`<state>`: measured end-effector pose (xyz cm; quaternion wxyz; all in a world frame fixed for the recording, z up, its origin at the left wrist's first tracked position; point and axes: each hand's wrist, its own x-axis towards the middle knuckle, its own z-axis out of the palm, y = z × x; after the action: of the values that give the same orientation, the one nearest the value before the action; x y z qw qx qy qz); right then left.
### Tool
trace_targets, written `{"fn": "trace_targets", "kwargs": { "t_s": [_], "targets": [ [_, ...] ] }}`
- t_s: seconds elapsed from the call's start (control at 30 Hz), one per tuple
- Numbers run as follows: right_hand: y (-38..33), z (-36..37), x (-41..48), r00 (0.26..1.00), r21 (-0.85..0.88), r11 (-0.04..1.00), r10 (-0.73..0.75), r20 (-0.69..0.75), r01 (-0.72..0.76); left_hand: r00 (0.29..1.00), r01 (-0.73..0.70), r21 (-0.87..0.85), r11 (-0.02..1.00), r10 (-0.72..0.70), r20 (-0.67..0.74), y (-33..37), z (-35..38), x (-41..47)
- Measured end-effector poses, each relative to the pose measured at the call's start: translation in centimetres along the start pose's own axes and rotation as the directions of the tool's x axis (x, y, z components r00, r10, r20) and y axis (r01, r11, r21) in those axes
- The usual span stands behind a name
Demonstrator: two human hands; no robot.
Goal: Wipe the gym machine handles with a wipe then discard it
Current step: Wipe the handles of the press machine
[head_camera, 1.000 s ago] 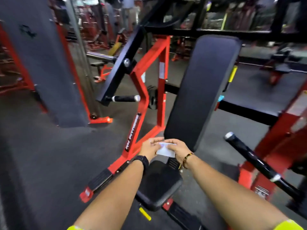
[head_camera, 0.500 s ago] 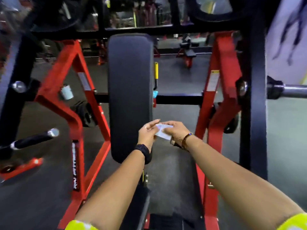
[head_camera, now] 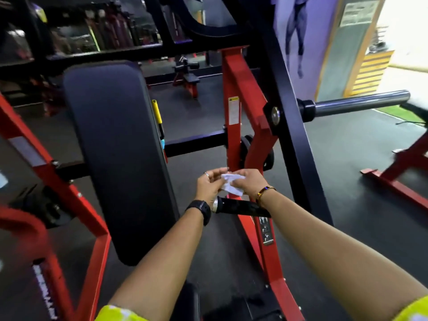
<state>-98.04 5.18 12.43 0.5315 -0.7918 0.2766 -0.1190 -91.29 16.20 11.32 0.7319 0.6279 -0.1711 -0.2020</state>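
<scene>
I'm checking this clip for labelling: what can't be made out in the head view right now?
All in the head view:
- Handle: one end is hidden behind the wrist of the right hand.
- Wipe: partly covered by that hand's curled fingers. Whether the left hand pinches it is unclear.
- Warning label: print too small.
- Frame lettering, lower left: blurred.

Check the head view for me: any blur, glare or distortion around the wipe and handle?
Head view: wipe, left hand and right hand fairly sharp; black handle carries a glossy highlight; lower-left frame is smeared by blur; doorway at upper right is blown out; wide-angle lens slants the red upright.
</scene>
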Motion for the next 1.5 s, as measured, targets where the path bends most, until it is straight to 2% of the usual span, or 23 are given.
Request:
{"fn": "trace_targets", "kwargs": {
  "t_s": [0.13, 0.2, 0.27, 0.33, 0.47, 0.6, 0.73, 0.8, 0.9, 0.97, 1.0, 1.1, 1.17, 1.2, 1.27, 1.33, 1.4, 1.5],
  "targets": [
    [-0.1, 1.1, -1.8, 0.969, -0.167, 0.985, -0.083, -0.231, 0.045, 0.998, -0.019, 0.041, 0.999, 0.016, 0.065, -0.8, -1.6, -0.3],
    [0.5, 2.2, -2.9, 0.946, -0.293, 0.955, -0.139, -0.292, 0.049, 0.995, -0.023, 0.094, 0.995, 0.014, 0.094, -1.7, -2.6, -0.6],
    [1.6, 4.0, -3.9, 0.947, -0.376, 0.923, -0.185, -0.261, 0.077, 0.993, -0.002, 0.171, 0.985, -0.019, 0.120, -3.0, -3.5, -1.0],
    [2.8, 6.1, -5.0, 0.945, -0.465, 0.869, -0.276, -0.175, 0.168, 0.993, 0.017, 0.227, 0.974, -0.044, 0.113, -4.0, -3.8, -1.2],
    [5.8, 7.9, -6.8, 0.873, -0.589, 0.743, -0.471, -0.125, 0.316, 0.994, -0.019, 0.359, 0.933, -0.022, 0.109, -4.4, -3.7, -1.2],
    [6.7, 6.7, -7.4, 0.861, -0.681, 0.687, -0.481, -0.163, 0.255, 0.998, -0.023, 0.400, 0.916, -0.003, 0.065, -4.6, -3.8, -1.4],
    [3.9, 7.9, -5.9, 0.893, -0.616, 0.780, -0.351, -0.283, 0.111, 0.995, -0.059, 0.409, 0.911, 0.019, 0.102, -4.4, -4.0, -1.4],
    [3.2, 9.0, -6.0, 0.874, -0.612, 0.780, -0.382, -0.300, 0.131, 0.994, -0.070, 0.430, 0.900, 0.026, 0.107, -4.4, -4.1, -1.4],
    [5.4, 9.2, -7.8, 0.845, -0.733, 0.621, -0.521, -0.122, 0.277, 0.995, -0.072, 0.428, 0.901, 0.033, 0.098, -4.7, -4.0, -1.5],
    [7.2, 7.7, -8.7, 0.838, -0.820, 0.502, -0.543, -0.051, 0.275, 0.996, -0.085, 0.434, 0.897, 0.060, 0.072, -4.8, -3.9, -1.8],
    [7.6, 6.9, -9.0, 0.843, -0.836, 0.487, -0.535, -0.056, 0.254, 0.995, -0.093, 0.437, 0.895, 0.071, 0.066, -4.9, -3.8, -1.9],
    [6.9, 5.4, -8.9, 0.874, -0.827, 0.560, -0.428, -0.232, 0.054, 0.995, -0.090, 0.419, 0.904, 0.062, 0.080, -4.9, -3.9, -2.0],
    [5.7, 5.6, -7.7, 0.904, -0.768, 0.635, -0.274, -0.328, -0.086, 0.995, -0.068, 0.381, 0.922, 0.037, 0.089, -5.0, -3.9, -1.9],
    [5.0, 6.0, -7.1, 0.901, -0.731, 0.674, -0.241, -0.359, -0.111, 0.996, -0.057, 0.372, 0.926, 0.027, 0.086, -5.0, -3.9, -1.8],
    [3.4, 7.6, -6.4, 0.902, -0.723, 0.690, -0.289, -0.320, -0.035, 0.997, -0.059, 0.385, 0.921, 0.033, 0.076, -5.0, -3.8, -1.6],
    [2.9, 9.3, -6.3, 0.877, -0.743, 0.664, -0.404, -0.261, 0.084, 0.996, -0.073, 0.389, 0.918, 0.044, 0.082, -5.0, -3.9, -1.4],
    [3.8, 9.7, -7.1, 0.858, -0.716, 0.678, -0.458, -0.233, 0.167, 0.994, -0.087, 0.380, 0.921, 0.058, 0.089, -5.1, -4.0, -1.4],
    [6.9, 8.0, -8.7, 0.849, -0.787, 0.580, -0.507, -0.146, 0.211, 0.994, -0.104, 0.360, 0.927, 0.082, 0.076, -5.3, -3.7, -1.7]
  ]
}}
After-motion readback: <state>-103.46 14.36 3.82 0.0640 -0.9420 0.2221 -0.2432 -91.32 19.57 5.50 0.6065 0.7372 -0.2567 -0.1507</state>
